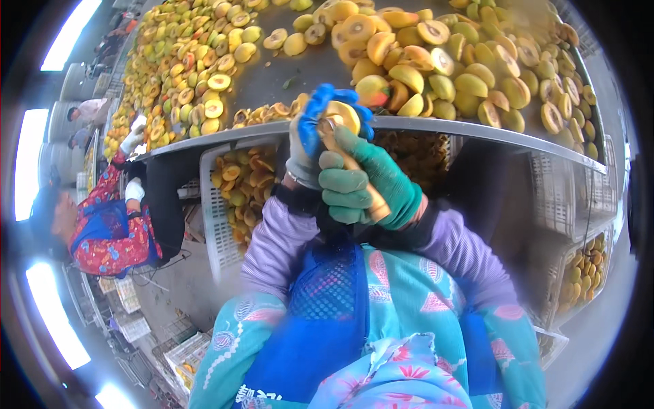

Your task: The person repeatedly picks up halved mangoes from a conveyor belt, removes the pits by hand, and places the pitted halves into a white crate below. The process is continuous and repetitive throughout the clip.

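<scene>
A: Where's the fruit piece?
B: Upper centre of the frame, yellow, just above the near rim of the metal table point(449, 124). Left hand point(310, 133) has it; the fruit piece point(349, 114) sits within curled blue-gloved fingers.
A: Right hand?
B: Centre of frame, green glove. Right hand point(373, 178) grips a wooden-handled tool point(377, 203), fingers wrapped round, thumb laid along the shaft. Handle slants from lower right to upper left. Tool's head is at the fruit's left side; can't tell how deep it goes.
A: Surroundings?
B: Heap of cut fruit point(470, 85) at upper right, mostly halves, some cut face up. Another spread of fruit point(197, 75) at upper left. White crate point(216, 221) left of centre, under the table edge, holding fruit pieces. Second crate point(553, 279) at right, also with fruit.
A: Anyone else?
B: Co-worker point(112, 235) at left of frame, red patterned sleeves, white gloves, one hand at the table edge.
</scene>
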Demonstrator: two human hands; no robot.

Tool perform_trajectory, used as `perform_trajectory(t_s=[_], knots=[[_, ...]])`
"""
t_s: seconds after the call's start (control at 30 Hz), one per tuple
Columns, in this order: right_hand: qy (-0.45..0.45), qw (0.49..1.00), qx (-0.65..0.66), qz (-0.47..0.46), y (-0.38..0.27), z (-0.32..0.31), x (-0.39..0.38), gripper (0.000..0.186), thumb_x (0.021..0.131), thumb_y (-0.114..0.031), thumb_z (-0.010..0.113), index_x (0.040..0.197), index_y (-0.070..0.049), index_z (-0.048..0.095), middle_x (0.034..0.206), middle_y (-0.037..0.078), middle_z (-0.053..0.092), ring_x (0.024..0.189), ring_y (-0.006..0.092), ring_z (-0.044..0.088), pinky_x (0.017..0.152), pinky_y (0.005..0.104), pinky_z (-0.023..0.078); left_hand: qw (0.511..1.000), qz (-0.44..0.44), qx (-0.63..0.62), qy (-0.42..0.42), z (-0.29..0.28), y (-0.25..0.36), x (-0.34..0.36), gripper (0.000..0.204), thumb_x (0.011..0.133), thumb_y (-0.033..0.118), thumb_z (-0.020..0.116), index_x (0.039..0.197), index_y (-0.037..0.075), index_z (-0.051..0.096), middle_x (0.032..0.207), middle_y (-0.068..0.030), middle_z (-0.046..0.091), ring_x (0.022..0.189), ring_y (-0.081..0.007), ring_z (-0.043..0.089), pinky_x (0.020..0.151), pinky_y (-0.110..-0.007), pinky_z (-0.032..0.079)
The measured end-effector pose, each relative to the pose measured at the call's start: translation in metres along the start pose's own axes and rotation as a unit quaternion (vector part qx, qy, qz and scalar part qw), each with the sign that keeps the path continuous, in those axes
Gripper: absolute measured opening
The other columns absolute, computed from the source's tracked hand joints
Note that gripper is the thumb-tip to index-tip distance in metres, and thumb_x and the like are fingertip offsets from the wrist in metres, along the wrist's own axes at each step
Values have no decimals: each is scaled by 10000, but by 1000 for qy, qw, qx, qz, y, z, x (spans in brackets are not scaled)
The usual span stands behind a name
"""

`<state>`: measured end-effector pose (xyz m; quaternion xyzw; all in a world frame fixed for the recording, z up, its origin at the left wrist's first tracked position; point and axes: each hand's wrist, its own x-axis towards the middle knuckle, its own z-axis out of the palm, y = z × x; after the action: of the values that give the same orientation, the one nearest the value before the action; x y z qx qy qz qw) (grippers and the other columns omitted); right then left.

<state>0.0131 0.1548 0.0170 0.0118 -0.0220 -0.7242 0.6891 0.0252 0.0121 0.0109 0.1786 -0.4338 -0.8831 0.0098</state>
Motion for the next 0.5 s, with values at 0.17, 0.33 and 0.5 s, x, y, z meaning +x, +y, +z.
perform_trajectory(t_s=[0.17, 0.33, 0.5], knots=[[144, 977, -151, 44, -7, -13, -33, 434, 1004, -542, 434, 878, -135, 514, 543, -21, 419, 425, 98, 406, 391, 253, 309, 608, 190, 761, 122, -118, 47, -78, 420, 881, 401, 679, 1074, 28, 667, 940, -182, 706, 936, -302, 677, 830, -370, 530], [325, 894, -307, 5, -10, -55, -45, 413, 975, -520, 500, 917, -113, 540, 632, 11, 507, 464, 130, 476, 421, 258, 386, 677, 201, 681, 191, -74, 82, 24, 316, 840, 315, 709, 1048, 77, 693, 1021, -165, 687, 978, -329, 653, 858, -413, 507], [344, 847, -379, -144, -22, -9, -42, 355, 992, -440, 517, 927, -93, 542, 672, -3, 511, 484, 100, 474, 429, 252, 386, 508, 271, 812, 89, 18, 58, 178, 538, 827, 376, 700, 1292, 139, 570, 1187, -168, 642, 1123, -356, 606, 952, -442, 480]])
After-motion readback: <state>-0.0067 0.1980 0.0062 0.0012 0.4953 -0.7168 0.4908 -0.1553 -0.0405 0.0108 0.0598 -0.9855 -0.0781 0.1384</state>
